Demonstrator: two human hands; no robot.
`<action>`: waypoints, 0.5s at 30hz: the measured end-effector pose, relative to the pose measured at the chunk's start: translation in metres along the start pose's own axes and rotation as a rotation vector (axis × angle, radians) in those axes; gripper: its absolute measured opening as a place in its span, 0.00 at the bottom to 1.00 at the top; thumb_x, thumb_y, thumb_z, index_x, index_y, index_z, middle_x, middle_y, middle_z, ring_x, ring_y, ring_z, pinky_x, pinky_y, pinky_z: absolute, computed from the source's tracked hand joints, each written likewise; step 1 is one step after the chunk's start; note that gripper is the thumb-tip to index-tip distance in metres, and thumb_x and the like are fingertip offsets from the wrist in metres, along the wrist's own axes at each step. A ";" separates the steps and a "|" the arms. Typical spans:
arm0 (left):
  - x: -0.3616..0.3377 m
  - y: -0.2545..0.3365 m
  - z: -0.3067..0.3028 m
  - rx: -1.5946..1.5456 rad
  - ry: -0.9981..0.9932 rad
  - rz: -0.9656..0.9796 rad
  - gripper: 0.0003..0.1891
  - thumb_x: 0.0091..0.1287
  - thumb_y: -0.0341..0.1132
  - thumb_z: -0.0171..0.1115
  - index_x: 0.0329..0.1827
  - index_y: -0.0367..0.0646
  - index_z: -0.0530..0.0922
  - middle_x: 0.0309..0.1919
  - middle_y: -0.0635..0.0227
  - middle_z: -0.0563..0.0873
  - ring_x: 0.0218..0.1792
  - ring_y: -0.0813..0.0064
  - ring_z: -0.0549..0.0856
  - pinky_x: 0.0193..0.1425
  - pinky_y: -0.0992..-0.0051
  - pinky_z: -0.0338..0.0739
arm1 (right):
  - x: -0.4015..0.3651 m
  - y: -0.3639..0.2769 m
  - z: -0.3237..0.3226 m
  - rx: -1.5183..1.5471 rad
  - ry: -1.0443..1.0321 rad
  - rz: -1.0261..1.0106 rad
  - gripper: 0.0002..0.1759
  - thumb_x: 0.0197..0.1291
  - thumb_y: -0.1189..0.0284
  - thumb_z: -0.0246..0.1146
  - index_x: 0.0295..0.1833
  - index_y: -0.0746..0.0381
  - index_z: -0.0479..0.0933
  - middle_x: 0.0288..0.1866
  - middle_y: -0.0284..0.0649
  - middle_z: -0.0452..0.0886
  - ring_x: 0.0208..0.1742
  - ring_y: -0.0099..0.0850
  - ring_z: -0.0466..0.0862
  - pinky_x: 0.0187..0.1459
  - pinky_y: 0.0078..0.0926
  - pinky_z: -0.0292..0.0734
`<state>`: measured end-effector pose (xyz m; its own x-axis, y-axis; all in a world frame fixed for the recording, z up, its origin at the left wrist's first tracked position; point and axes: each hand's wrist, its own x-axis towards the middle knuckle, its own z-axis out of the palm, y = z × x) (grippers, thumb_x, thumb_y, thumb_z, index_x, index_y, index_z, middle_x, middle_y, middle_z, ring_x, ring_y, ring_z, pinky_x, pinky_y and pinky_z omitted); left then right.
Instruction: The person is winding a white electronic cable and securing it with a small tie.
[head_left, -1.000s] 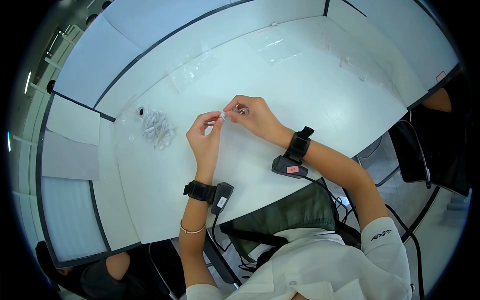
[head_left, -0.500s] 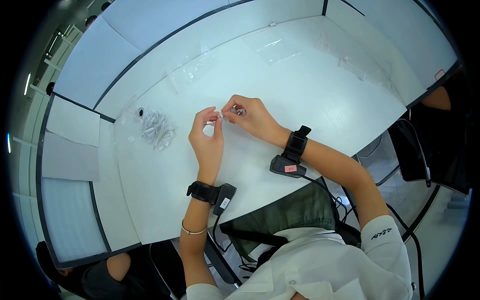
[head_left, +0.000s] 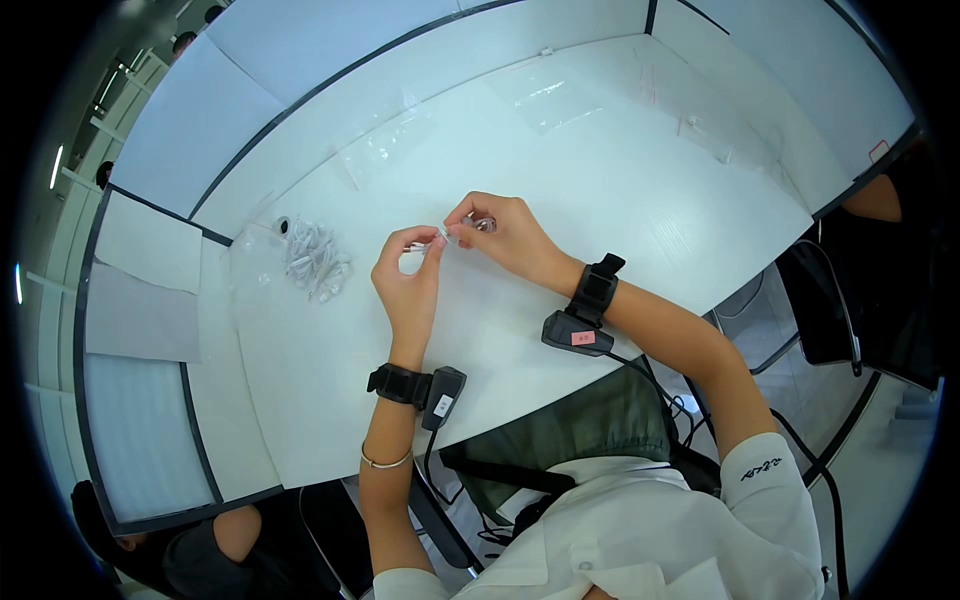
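Observation:
Over the middle of the white table, my left hand (head_left: 408, 278) and my right hand (head_left: 508, 238) meet at their fingertips. My right hand is closed around a small white coiled cable (head_left: 485, 224), part of which shows between the thumb and the curled fingers. My left thumb and forefinger pinch a white end of it (head_left: 441, 234), with thin white strands crossing the gap of that hand. Fingers cover the detail of this end. To the left lies a heap of white coiled cables (head_left: 316, 260), with a small dark-centred roll (head_left: 283, 226) at its upper edge.
Clear plastic bags (head_left: 560, 106) lie toward the back of the white table (head_left: 640, 220), with more clear plastic (head_left: 715, 140) at the back right. White partitions (head_left: 330, 120) enclose the table. Black wrist devices (head_left: 575, 332) trail cords. Other people sit at both sides.
My left hand has shifted slightly left, and its fingers have closed into a tighter pinch on the white end. My right hand has hardly moved. The heap stays as it was.

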<state>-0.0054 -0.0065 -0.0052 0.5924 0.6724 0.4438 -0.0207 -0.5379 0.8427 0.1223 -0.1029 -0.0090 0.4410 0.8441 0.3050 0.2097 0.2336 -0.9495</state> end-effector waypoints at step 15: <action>-0.001 -0.003 0.000 -0.091 -0.040 -0.012 0.07 0.58 0.22 0.63 0.39 0.34 0.80 0.35 0.66 0.83 0.38 0.77 0.80 0.47 0.77 0.74 | 0.000 0.000 0.001 0.013 0.014 0.022 0.07 0.61 0.75 0.60 0.40 0.69 0.76 0.33 0.37 0.81 0.32 0.21 0.80 0.37 0.19 0.76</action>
<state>-0.0056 -0.0058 -0.0077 0.6247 0.6564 0.4229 -0.0854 -0.4808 0.8726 0.1214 -0.1028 -0.0094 0.4579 0.8422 0.2847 0.1882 0.2211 -0.9569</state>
